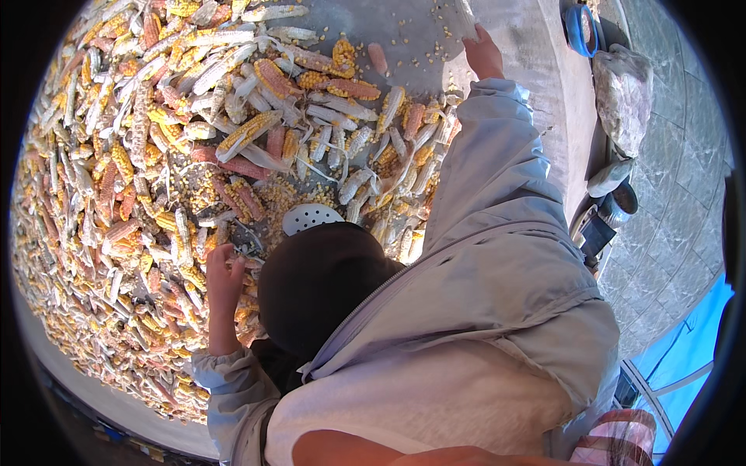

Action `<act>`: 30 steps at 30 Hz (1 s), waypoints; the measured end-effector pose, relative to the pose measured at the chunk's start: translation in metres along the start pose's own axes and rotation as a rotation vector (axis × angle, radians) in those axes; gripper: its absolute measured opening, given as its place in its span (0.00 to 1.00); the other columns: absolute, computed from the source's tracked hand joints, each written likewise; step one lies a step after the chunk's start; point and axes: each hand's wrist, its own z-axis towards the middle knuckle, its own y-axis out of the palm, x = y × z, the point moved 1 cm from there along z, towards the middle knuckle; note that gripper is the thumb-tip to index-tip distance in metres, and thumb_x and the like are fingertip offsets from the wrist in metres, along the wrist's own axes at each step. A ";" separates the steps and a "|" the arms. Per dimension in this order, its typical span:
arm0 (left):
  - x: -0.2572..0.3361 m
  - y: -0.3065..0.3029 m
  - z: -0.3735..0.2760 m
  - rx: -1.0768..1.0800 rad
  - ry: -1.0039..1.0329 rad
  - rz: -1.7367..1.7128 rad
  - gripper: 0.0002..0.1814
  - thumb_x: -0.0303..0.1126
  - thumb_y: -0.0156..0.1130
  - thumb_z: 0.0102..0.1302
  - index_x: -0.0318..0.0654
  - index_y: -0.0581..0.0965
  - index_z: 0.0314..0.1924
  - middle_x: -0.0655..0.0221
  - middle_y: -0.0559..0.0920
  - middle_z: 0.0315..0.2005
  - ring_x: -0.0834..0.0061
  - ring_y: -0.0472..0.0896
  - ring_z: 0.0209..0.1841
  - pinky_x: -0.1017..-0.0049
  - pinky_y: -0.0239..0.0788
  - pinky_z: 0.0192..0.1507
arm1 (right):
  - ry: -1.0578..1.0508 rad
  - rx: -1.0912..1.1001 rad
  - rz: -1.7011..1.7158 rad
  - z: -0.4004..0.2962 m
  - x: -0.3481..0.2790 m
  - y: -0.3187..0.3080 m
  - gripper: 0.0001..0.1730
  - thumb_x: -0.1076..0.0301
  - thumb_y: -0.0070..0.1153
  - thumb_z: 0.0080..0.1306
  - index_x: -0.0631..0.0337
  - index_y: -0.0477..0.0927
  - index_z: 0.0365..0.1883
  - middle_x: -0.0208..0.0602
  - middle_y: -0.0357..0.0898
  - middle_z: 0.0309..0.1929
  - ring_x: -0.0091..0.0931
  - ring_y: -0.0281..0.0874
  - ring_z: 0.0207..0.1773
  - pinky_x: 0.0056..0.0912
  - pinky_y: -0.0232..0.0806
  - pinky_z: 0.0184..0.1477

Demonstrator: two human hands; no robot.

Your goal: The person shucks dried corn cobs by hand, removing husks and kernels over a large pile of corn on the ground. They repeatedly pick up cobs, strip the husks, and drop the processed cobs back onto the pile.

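Note:
My right hand point(485, 57) reaches far forward at the top, its fingers closed on a pale, slender corn cob point(464, 18) that looks slightly blurred. Loose yellow kernels point(431, 57) lie on the concrete beside it. At the left of my body, my left hand point(224, 276) is low over the spread of corn cobs point(169, 220), fingers bent; whether it grips a cob is hidden. Around it lie yellow, reddish and whitish cobs, some partly shelled, with dry husk strips. One yellow cob point(249, 135) rests on the pile ahead of my knee.
A white perforated shoe point(312, 218) shows past my dark-clothed knee point(320, 285), among kernels. Along the right edge are a blue ring-shaped object point(581, 30), a large pale stone point(622, 99), a smaller stone point(609, 177) and a dark round container point(619, 202). Grey tiles point(682, 192) lie beyond.

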 end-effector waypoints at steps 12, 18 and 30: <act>-0.008 -0.006 0.004 0.006 -0.038 -0.054 0.17 0.28 0.59 0.58 0.32 0.73 0.47 0.56 0.74 0.42 0.59 0.74 0.48 0.67 0.67 0.50 | 0.198 0.150 0.628 0.019 -0.014 0.019 0.34 0.57 0.55 0.60 0.58 0.67 0.64 0.45 0.82 0.44 0.37 0.82 0.40 0.39 0.70 0.46; -0.011 -0.006 0.003 -0.002 0.068 0.059 0.17 0.28 0.59 0.58 0.32 0.72 0.47 0.56 0.74 0.41 0.58 0.74 0.47 0.67 0.67 0.50 | 0.122 -0.264 0.045 0.021 -0.016 0.037 0.33 0.56 0.52 0.62 0.62 0.67 0.63 0.41 0.83 0.34 0.27 0.82 0.33 0.31 0.71 0.39; -0.008 -0.004 0.004 0.001 0.045 0.035 0.16 0.29 0.60 0.58 0.32 0.73 0.46 0.56 0.74 0.41 0.58 0.73 0.47 0.67 0.66 0.50 | -0.054 0.220 0.244 0.036 -0.030 0.046 0.31 0.54 0.50 0.63 0.60 0.67 0.62 0.42 0.82 0.35 0.32 0.82 0.33 0.35 0.71 0.42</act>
